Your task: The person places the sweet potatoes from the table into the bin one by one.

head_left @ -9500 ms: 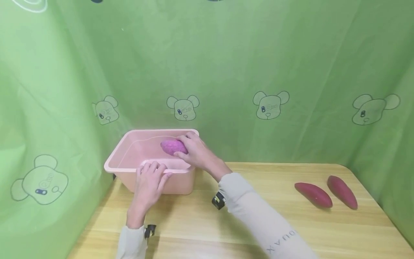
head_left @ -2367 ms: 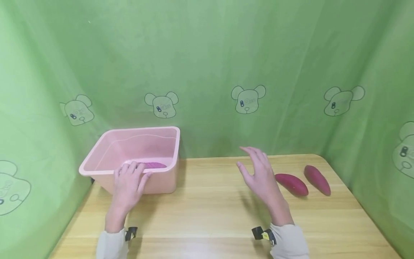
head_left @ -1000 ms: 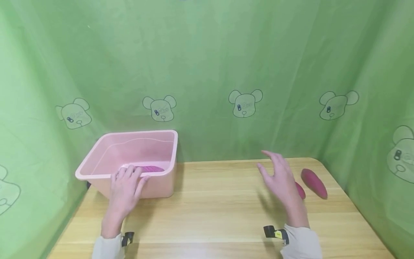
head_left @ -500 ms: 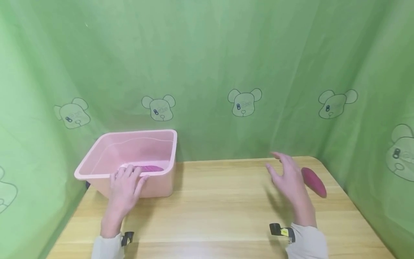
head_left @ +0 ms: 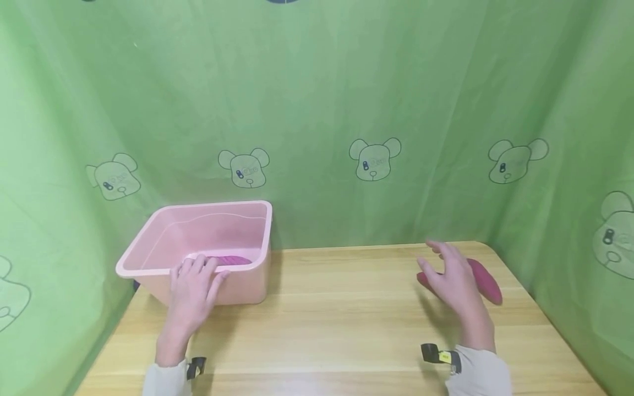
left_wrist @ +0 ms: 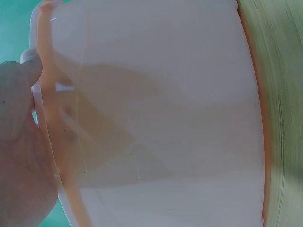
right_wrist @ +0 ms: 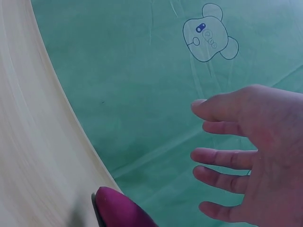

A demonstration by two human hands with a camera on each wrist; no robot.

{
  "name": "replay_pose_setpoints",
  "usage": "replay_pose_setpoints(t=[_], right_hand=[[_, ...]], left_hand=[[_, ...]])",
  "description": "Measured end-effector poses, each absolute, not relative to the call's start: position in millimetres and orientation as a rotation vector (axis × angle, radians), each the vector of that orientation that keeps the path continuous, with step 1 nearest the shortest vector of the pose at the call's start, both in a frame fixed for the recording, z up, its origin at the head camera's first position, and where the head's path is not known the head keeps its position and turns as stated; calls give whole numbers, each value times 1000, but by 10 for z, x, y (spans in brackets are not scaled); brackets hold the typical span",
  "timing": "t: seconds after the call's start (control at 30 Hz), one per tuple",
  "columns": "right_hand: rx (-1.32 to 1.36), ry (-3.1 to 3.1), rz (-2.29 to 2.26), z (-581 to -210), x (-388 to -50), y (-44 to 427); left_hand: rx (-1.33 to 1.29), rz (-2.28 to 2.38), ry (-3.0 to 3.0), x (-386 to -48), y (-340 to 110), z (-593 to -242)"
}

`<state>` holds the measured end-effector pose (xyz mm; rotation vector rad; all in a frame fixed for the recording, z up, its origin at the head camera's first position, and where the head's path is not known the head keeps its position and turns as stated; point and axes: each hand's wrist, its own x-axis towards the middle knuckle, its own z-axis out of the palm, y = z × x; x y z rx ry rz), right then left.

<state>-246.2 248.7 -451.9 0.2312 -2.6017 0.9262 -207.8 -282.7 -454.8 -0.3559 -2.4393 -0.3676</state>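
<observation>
My left hand [head_left: 193, 291] grips the near rim of a pink plastic bin [head_left: 255, 286], its fingers hooked over the edge and the thumb outside. In the left wrist view that hand [left_wrist: 23, 142] lies along the rim beside the bin wall [left_wrist: 189, 118]. A ridged bright purple sweet potato [head_left: 230, 260] lies inside. At the right, my right hand [head_left: 455, 280] hovers with fingers spread, holding nothing. Beneath it, one smooth dark red sweet potato [head_left: 425, 279] is mostly hidden; another [head_left: 487, 283] lies just right. The right wrist view shows a sweet potato's rounded end [right_wrist: 120, 208] below the hand [right_wrist: 270, 165].
The wooden table [head_left: 322, 330] spans the front. A green curtain [head_left: 307, 99] with bear-head drawings encloses the back and both sides; the bin stands close to it at the left. Each wrist carries a small black camera [head_left: 430, 352].
Earlier my right hand held the purple sweet potato over the bin; now that lies inside. The empty hand has moved right, over the nearer red sweet potato. My left hand stays on the rim.
</observation>
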Motion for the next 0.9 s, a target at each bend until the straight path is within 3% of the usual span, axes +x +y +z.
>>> replay_pose_setpoints(t=[0.9], right_hand=[[155,-2743,964,-4785,-2535,2713]], left_hand=[[-352,-372,-2449,-2074,-2828,-4550]])
